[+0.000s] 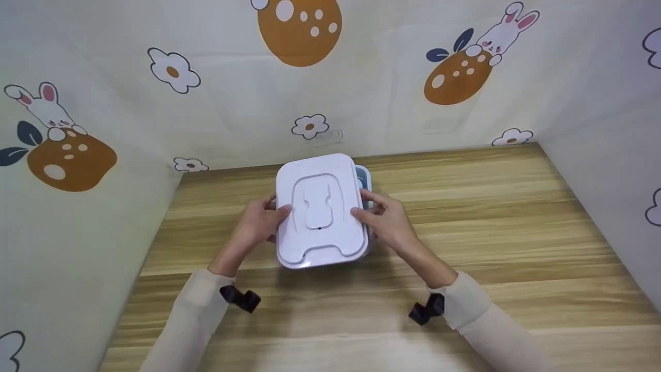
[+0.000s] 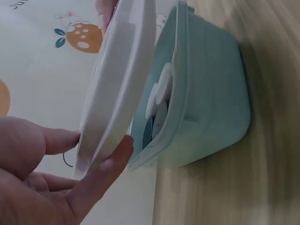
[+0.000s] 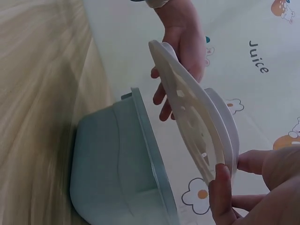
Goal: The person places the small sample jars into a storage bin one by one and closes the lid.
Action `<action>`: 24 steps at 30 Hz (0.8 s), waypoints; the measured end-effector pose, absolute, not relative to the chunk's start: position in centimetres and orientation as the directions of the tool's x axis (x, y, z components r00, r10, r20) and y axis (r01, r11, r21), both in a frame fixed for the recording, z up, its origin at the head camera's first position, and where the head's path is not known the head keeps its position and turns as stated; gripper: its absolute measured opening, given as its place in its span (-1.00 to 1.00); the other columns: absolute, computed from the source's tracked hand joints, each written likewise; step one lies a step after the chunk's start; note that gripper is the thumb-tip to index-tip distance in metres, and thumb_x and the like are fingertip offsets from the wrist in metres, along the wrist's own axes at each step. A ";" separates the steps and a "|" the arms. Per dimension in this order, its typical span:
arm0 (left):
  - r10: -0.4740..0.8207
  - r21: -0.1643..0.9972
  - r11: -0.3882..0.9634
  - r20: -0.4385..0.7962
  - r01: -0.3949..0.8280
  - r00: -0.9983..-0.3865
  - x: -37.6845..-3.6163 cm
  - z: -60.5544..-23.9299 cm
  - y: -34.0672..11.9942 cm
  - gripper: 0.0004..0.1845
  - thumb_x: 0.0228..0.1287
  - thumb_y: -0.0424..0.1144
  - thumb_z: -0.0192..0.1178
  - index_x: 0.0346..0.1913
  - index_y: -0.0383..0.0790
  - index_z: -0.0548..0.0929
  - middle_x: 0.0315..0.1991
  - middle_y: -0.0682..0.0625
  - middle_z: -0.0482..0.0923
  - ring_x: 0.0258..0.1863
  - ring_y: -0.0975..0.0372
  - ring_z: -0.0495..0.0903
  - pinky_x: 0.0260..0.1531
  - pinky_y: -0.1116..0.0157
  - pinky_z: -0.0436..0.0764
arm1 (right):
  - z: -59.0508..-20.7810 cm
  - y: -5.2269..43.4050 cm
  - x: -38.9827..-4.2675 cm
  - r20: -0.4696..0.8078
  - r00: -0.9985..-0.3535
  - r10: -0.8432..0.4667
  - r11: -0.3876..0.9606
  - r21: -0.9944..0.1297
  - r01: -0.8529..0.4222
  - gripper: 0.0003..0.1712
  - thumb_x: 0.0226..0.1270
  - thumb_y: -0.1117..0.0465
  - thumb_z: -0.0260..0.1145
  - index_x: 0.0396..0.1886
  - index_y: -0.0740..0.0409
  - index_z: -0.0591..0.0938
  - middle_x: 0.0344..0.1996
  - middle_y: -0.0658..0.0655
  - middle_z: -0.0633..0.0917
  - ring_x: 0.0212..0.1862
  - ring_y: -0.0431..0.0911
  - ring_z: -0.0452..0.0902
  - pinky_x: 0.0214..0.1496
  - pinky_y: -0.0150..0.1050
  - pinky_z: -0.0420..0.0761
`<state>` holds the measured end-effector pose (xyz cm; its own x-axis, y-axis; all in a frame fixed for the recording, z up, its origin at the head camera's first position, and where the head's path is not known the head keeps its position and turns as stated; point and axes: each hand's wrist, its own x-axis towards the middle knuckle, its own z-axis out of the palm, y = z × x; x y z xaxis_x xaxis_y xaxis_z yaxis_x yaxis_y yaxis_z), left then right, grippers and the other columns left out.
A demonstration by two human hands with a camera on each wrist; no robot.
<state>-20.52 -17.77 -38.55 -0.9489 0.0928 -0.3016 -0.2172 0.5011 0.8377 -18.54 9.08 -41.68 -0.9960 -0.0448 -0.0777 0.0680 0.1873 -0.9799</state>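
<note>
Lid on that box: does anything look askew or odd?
Yes. The white lid is tilted off the blue box, a gap between them, held by the left hand and right hand. No spill or damage shows.

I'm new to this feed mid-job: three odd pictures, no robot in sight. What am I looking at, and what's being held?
No machine: a person works bare-handed, wearing three cameras. The head view looks down at a wooden table with cartoon-printed walls around it. The two sideways views come from cameras on each wrist. On the table stands a pale blue box. The left hand and right hand grip a white lid by its opposite edges. The wrist views show the lid tilted above the box, with a gap between them.
</note>
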 end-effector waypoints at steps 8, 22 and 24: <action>0.136 0.757 0.630 -0.327 -0.173 -0.935 -23.4 -38.2 -15.4 -0.50 0.54 -0.12 0.04 0.39 -0.32 0.39 0.01 -0.28 0.58 -0.42 0.17 0.67 -0.46 0.25 0.73 | -42.4 10.6 -19.8 -0.075 -0.997 0.011 0.135 -0.988 0.075 -0.39 0.28 0.25 0.44 0.34 0.17 0.54 0.03 0.29 0.67 -0.60 -0.26 0.47 -0.61 -0.45 0.47; 0.094 0.652 0.738 -0.358 -0.177 -0.929 -24.7 -38.6 -14.0 -0.52 0.55 -0.15 0.01 0.38 -0.32 0.38 -0.15 -0.21 0.58 -0.41 0.17 0.62 -0.49 0.33 0.68 | -43.7 10.1 -21.0 -0.032 -0.998 0.049 0.230 -0.972 0.042 -0.40 0.24 0.28 0.44 0.29 0.26 0.56 0.12 0.33 0.65 0.07 0.06 0.61 -0.10 -0.44 0.62; 0.089 0.642 0.748 -0.346 -0.167 -0.934 -24.7 -38.7 -14.0 -0.51 0.54 -0.15 0.02 0.39 -0.33 0.37 -0.14 -0.22 0.57 -0.41 0.17 0.60 -0.52 0.35 0.65 | -43.9 10.0 -21.0 -0.031 -0.998 0.049 0.233 -0.972 0.042 -0.39 0.25 0.27 0.44 0.30 0.28 0.55 0.13 0.34 0.64 0.16 0.11 0.57 0.04 -0.34 0.62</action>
<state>-24.75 -13.96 -38.74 -0.9340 0.0888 -0.3460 -0.1668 0.7481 0.6423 -20.97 10.02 -43.86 -0.9983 0.0489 -0.0312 0.0418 0.2330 -0.9716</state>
